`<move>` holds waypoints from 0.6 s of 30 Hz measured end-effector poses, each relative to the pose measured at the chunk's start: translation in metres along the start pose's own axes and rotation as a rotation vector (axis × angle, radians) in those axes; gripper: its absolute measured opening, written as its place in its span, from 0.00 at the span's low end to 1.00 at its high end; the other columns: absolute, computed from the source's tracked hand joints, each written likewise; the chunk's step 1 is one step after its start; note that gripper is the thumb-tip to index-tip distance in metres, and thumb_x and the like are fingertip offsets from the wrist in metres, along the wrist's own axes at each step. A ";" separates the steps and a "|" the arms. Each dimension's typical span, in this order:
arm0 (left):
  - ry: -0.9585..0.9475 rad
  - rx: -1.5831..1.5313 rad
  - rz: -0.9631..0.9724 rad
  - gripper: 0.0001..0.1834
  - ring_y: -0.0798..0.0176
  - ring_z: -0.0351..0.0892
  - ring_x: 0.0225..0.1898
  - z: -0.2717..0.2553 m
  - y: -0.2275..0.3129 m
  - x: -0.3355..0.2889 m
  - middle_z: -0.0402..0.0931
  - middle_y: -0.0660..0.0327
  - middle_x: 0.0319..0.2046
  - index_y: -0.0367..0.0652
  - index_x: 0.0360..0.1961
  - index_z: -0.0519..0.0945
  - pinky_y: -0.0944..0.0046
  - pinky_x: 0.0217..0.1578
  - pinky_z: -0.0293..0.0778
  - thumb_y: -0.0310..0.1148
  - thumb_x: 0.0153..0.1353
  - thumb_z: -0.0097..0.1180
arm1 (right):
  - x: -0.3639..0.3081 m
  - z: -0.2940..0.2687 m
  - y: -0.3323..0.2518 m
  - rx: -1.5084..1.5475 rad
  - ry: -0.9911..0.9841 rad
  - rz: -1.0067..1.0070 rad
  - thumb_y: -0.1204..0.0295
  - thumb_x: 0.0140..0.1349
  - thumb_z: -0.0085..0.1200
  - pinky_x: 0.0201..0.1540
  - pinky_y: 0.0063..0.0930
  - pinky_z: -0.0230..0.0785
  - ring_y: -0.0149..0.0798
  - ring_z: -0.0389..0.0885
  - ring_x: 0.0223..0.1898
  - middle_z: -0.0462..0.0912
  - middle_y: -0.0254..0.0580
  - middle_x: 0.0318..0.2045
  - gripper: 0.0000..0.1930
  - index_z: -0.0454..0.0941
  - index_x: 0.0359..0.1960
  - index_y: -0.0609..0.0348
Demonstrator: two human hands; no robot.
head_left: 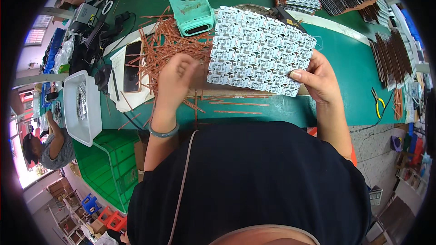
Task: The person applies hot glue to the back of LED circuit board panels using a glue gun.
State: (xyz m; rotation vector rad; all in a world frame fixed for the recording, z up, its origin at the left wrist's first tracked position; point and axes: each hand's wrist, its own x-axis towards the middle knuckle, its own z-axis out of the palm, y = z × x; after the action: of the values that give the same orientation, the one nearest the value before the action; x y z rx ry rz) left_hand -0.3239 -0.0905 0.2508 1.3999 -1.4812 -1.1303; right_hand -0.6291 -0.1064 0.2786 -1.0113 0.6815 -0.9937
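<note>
The sheet [259,47] is thin and flat, silver-white, with a repeated small pattern and slightly uneven edges. It is above the smooth green worktop [354,75], gripped near its lower right corner by the right hand [322,81], the thumb on the top face. The left hand [176,77] is half curled; I cannot tell if it holds something. Near it, slender copper-brown strips [156,43] lie in a loose, tangled pile.
</note>
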 end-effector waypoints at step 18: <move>-0.099 -0.618 0.059 0.17 0.67 0.75 0.40 0.014 0.054 -0.016 0.75 0.52 0.41 0.28 0.50 0.67 0.71 0.39 0.71 0.20 0.58 0.47 | -0.001 -0.003 0.004 0.078 -0.063 0.030 0.66 0.63 0.44 0.31 0.18 0.72 0.24 0.76 0.29 0.78 0.40 0.34 0.16 0.70 0.44 0.68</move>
State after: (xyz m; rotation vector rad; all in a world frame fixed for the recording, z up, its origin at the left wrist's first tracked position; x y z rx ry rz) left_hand -0.3518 -0.0735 0.2984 0.8759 -1.0880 -1.4732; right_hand -0.6300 -0.1058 0.2737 -0.9572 0.6005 -0.9512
